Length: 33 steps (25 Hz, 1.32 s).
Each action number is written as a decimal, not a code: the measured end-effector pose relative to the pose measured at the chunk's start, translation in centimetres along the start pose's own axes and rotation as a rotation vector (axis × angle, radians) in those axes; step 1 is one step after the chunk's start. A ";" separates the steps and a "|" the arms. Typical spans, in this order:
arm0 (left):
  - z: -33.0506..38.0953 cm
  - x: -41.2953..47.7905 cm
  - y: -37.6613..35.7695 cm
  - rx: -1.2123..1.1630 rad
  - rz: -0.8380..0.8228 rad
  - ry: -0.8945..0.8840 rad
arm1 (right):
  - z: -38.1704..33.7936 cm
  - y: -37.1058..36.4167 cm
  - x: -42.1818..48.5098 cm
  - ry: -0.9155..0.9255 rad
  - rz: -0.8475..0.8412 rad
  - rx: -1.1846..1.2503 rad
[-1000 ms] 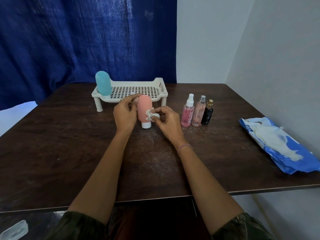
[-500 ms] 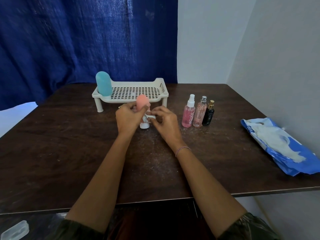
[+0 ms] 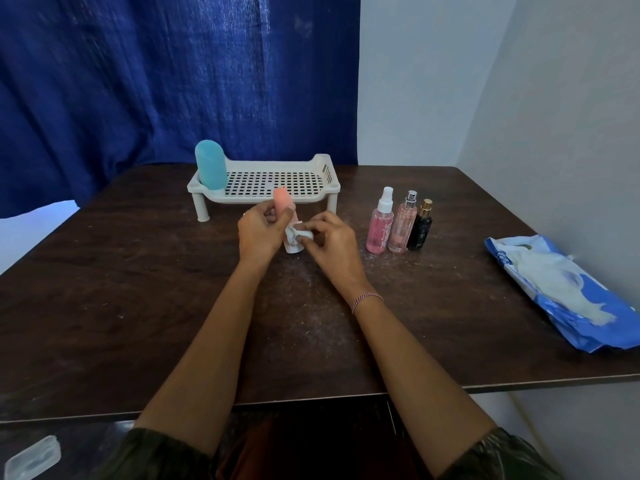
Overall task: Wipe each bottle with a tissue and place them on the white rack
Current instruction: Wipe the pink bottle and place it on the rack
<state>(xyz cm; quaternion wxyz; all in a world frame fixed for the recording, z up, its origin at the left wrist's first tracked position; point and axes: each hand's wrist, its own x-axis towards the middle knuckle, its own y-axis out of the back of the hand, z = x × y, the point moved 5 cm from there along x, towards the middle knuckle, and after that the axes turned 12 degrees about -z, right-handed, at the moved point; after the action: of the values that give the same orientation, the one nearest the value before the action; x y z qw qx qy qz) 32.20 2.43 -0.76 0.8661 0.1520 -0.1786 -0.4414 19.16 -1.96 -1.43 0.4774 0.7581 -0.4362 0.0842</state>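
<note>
Gripping the pink bottle (image 3: 281,201) upright, cap down, in front of the white rack (image 3: 239,199), the left hand (image 3: 258,233) curls round it. The right hand (image 3: 330,239) pinches a crumpled tissue (image 3: 298,233) against its cap. Print on the blue packet (image 3: 554,292) is too blurred to read.

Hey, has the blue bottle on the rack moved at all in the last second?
No. The blue bottle stands at the same left end of the white rack.

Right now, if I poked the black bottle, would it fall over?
Probably: the black bottle is tall and thin on a small base, so it may tip. It stands close beside the pale pink bottle, so it could knock that one too. It looks shiny, maybe glass, so possibly slippery and breakable.
</note>
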 end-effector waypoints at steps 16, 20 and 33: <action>-2.2 1.0 -2.2 -0.446 -0.281 0.159 | 1.2 0.2 0.1 -0.118 -0.031 0.014; -2.1 0.9 -2.7 -0.478 -0.324 0.144 | 1.0 0.4 0.0 -0.108 0.003 -0.006; -2.6 1.4 -3.2 -0.445 -0.434 0.057 | -0.2 0.7 -0.2 -0.035 0.046 0.034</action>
<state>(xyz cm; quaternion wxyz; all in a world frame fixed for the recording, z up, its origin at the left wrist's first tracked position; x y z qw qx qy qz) 31.82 -0.30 -4.15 0.7685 0.0054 -0.0165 -0.6396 18.56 -1.75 -0.98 0.4546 0.7574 -0.4602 0.0894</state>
